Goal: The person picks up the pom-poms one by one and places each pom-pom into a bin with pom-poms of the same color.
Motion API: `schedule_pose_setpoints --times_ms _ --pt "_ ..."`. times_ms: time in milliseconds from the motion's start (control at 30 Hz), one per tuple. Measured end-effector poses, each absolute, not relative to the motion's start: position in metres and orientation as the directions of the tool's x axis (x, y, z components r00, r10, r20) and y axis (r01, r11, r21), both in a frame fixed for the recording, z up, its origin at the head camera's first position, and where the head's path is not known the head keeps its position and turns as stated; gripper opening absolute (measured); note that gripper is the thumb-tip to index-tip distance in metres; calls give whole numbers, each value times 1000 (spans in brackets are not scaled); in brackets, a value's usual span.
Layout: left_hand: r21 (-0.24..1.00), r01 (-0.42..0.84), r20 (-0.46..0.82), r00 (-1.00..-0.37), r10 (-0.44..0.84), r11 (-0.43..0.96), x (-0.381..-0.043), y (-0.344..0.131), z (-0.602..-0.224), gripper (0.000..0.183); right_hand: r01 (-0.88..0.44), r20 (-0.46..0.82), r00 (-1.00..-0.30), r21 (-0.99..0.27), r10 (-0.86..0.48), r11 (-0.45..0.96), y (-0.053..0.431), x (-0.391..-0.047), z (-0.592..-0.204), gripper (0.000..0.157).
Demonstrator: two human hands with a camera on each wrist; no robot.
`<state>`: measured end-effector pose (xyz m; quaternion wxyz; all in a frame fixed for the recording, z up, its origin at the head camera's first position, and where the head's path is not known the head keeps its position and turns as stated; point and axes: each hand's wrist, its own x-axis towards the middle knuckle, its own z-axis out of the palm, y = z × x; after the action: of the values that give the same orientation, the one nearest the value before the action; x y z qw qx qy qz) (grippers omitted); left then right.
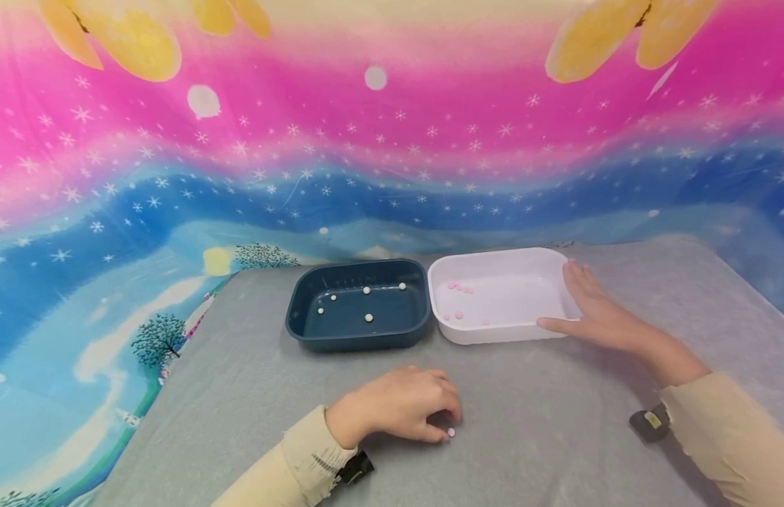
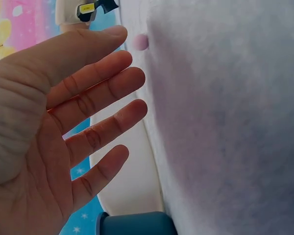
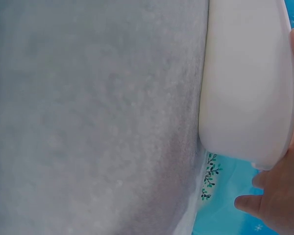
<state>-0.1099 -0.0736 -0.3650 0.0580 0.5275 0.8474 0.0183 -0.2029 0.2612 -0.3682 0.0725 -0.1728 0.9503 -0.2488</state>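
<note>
On the grey cloth lies a small pink ball (image 1: 451,432), just off the thumb tip of my left hand (image 1: 401,405). In the left wrist view this hand's fingers are loosely bent and spread, with a gap between thumb and ball (image 2: 141,42). My right hand (image 1: 604,317) rests against the right end of a white tray (image 1: 493,334), its thumb over the front rim and its fingers extended at the far corner. Several pink balls (image 1: 458,315) lie at the left side inside that tray. The right wrist view shows the tray's outer wall (image 3: 250,83) beside the hand (image 3: 284,196).
A dark blue tray (image 1: 360,343) stands against the white tray's left end, with several white balls (image 1: 369,318) scattered inside. Grey cloth (image 1: 525,436) covers the table. Behind it hangs a colourful printed backdrop (image 1: 392,162).
</note>
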Motion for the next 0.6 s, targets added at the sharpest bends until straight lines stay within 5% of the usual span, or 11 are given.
schedule_pose_setpoints --times_ms 600 --pt "118 886 -98 -439 893 449 -109 -70 -374 8 -285 -54 -932 -503 -358 816 263 -205 -370 110"
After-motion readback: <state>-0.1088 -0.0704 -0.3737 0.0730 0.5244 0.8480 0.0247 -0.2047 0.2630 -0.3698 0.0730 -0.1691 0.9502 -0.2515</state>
